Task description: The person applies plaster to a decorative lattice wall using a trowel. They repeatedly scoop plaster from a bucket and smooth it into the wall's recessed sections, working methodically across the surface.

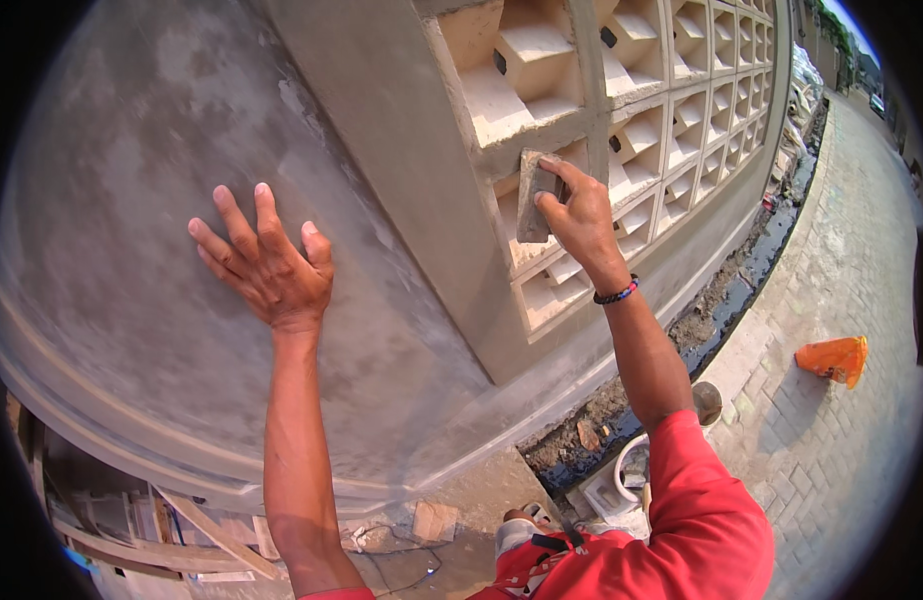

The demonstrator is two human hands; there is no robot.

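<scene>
Setting: outdoors, beside a grey, smoothly plastered cement wall (151, 150) that ran along a paved brick walkway (841, 260).
Wall face: the plaster looked patchy in tone, with a moulded ledge along its base.
Screen: a grid of pale cream concrete ventilation blocks (641, 90) stood to the right of a plain grey pillar (421, 200), each opening stepped inward.
Left hand: the left hand (271, 265) lay flat against the plastered wall, fingers spread wide and holding nothing.
Right hand: the right hand (579, 215) was closed around a small grey rectangular rubbing block (534, 195), thumb on one side and fingers wrapped over its edge.
Block position: the rubbing block was pressed upright against the edge of a ventilation opening, just right of the pillar.
Wrist: a dark beaded bracelet (616, 293) circled the right wrist.
Clothing: a red sleeve (701, 500) covered the right upper arm.
Ground: a muddy trench (701, 310) ran along the foot of the screen.
Walkway item: an orange bag-like object (833, 358) lay on the bricks, well apart from both hands.
Lower left: wooden offcuts (161, 540) lay under the ledge.
</scene>
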